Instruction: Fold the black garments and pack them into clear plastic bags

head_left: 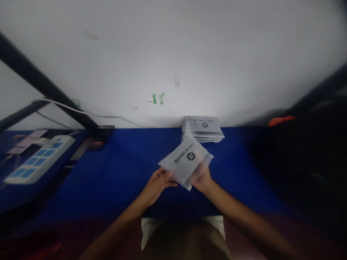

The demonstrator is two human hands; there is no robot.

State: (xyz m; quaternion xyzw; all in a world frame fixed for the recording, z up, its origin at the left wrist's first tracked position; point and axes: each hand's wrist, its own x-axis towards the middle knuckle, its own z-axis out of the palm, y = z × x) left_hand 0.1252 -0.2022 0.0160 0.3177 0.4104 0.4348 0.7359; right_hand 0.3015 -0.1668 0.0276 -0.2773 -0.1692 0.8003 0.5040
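Note:
Between my two hands I hold a frosted plastic pouch [182, 159] printed with a dark round logo and the word ROCKBROS. It is tilted, its lower corner pointing toward me. My left hand [159, 183] grips the left edge, thumb on top and fingers below. At the right side, my right hand [202, 177] has its fingers partly behind the translucent plastic. Just beyond the pouch, against the wall, lies a stack of similar pouches [204, 127], the top one showing the same round logo.
The blue table [130, 151] meets a white wall [173, 54] at its back edge. A white power strip [40, 159] lies at the left near a dark metal post [46, 83]. A thin white cable [108, 116] runs along the wall. A large dark shape [306, 166] fills the right.

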